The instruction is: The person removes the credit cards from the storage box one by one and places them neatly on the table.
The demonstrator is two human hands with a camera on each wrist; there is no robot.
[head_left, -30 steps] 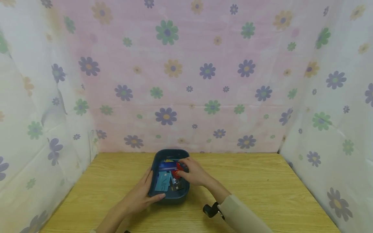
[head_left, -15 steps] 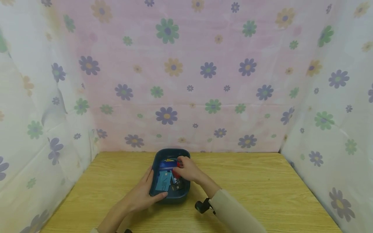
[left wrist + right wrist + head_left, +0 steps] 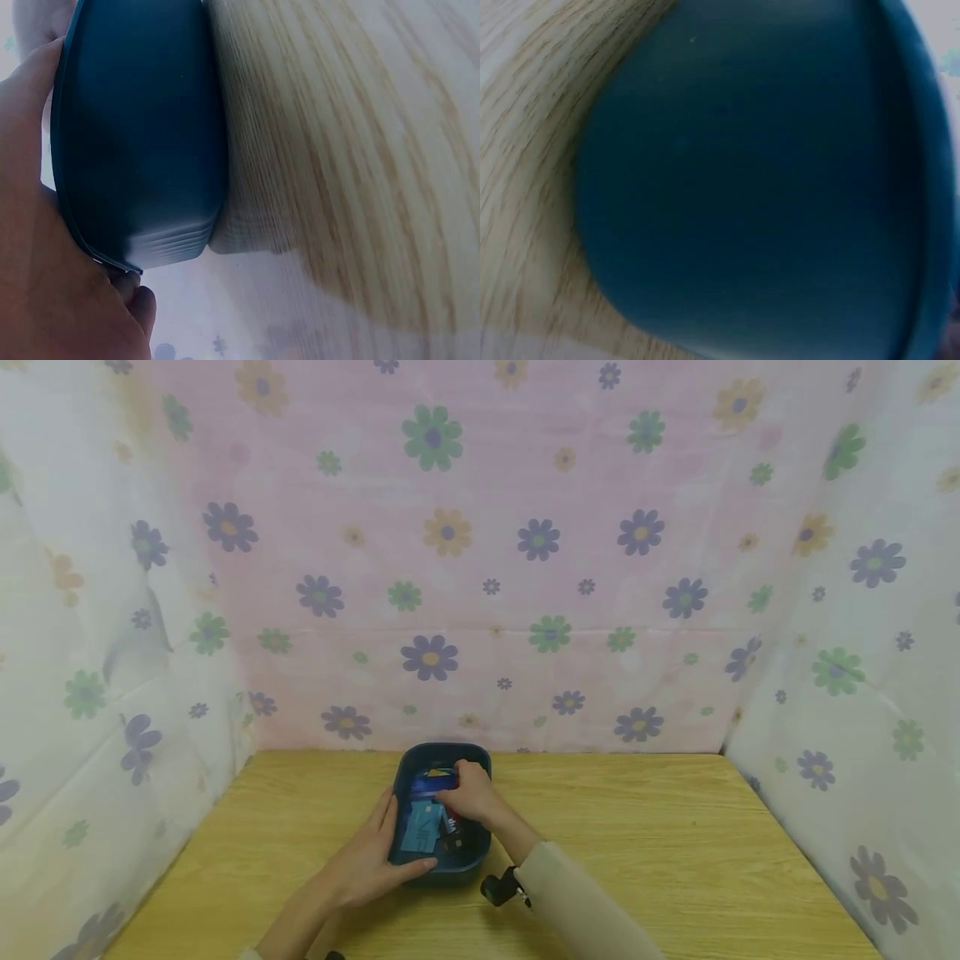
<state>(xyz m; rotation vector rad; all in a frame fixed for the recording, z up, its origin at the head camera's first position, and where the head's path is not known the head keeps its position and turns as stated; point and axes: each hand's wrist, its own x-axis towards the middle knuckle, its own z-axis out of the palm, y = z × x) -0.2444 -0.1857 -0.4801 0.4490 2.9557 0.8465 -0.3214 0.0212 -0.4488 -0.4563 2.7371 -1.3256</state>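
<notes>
A dark teal plastic bin (image 3: pixel 459 865) stands on the table with several cards in it. My left hand (image 3: pixel 363 860) grips its left side and front corner, thumb over the front rim; in the left wrist view the fingers curl at the rim of the bin (image 3: pixel 142 135). Inside the bin's right half is my right hand (image 3: pixel 478 795), thumb at a blue card (image 3: pixel 427 785) and fingertips at a bit of red. Whether it pinches a card is hidden. Nearer lie a light-blue VIP card (image 3: pixel 422 828) and a black card (image 3: pixel 452 843). In the right wrist view the bin's outer wall (image 3: pixel 750 180) hides the fingers.
The wooden table (image 3: pixel 637 843) runs to both sides of the bin. A floral cloth backdrop (image 3: pixel 480 552) rises behind and on both sides. A black wrist camera (image 3: pixel 498 887) hangs by the right sleeve, close to the bin's front right.
My right hand has shifted left and a little farther over the cards, now covering much of the red cards. The left hand keeps its place on the bin.
</notes>
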